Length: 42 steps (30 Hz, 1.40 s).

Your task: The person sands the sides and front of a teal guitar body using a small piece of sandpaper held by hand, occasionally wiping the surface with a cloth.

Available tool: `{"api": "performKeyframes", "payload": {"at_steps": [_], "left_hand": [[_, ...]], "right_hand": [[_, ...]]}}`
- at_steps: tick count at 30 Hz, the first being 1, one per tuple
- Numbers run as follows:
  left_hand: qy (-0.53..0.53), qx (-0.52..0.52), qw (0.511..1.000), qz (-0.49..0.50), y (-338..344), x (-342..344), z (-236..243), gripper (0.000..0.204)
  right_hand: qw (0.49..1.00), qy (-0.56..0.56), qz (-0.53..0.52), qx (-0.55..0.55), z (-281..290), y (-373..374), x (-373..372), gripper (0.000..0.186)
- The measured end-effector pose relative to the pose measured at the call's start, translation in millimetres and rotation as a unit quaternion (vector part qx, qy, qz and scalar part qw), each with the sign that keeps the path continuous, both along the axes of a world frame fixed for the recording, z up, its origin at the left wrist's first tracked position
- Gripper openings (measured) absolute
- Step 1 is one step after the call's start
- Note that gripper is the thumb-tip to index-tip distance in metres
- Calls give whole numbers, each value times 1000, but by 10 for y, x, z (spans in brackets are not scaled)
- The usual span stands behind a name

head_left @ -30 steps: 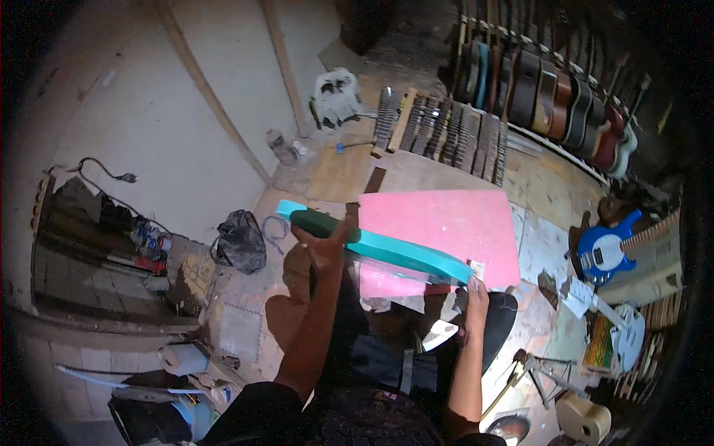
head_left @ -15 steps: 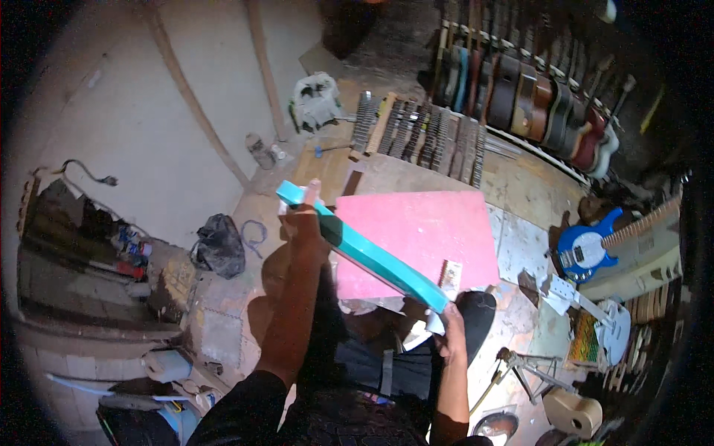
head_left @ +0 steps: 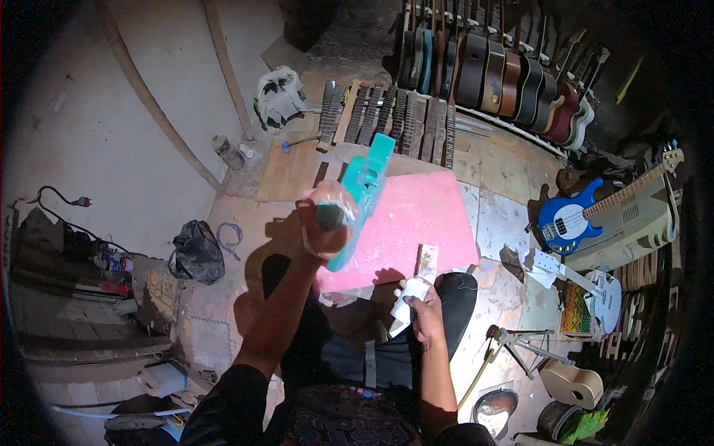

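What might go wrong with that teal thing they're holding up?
The teal piece might slip onto the pink sheet: only the left hand holds it, while the right hand grips a white thing. Its far end looks near the fretted necks, so it might bump them.

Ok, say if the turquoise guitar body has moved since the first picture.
Yes: the turquoise guitar body swung upward in view, now crossing the far edge of the pink sheet.

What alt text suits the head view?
A person's left hand holds a teal piece over a pink sheet; the right hand holds a white object. Beyond lie guitar necks and racked guitars; a blue guitar is at right.
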<state>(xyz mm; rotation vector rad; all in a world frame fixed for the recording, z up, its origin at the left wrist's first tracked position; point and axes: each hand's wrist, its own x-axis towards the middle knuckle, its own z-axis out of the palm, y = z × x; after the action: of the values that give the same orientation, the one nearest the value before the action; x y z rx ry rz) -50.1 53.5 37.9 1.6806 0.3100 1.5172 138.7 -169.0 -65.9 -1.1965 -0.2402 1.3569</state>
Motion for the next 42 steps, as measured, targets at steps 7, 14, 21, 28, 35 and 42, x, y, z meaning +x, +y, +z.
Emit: {"api": "performKeyframes", "payload": {"at_steps": [7,14,21,28,35,42], "left_hand": [[-13,-12,1000,24,-343,-282,-184,46],[110,-38,983,142,-280,-262,-353,39],[288,-192,922,174,-436,-211,-648,71],[371,-281,877,121,-351,-231,-1153,68],[250,-327,880,238,-158,-278,-1550,69],[97,-419,830,355,656,-853,-1620,72]], "right_hand": [[999,-33,6,20,-149,-95,29,38],[1000,-2,-9,-2,-231,-93,16,35],[999,12,-30,0,-232,-85,57,34],[999,12,-30,-13,-309,-98,49,35],[999,-6,-10,-43,-140,108,32,39],[964,-258,-43,-44,-858,882,362,50]]}}
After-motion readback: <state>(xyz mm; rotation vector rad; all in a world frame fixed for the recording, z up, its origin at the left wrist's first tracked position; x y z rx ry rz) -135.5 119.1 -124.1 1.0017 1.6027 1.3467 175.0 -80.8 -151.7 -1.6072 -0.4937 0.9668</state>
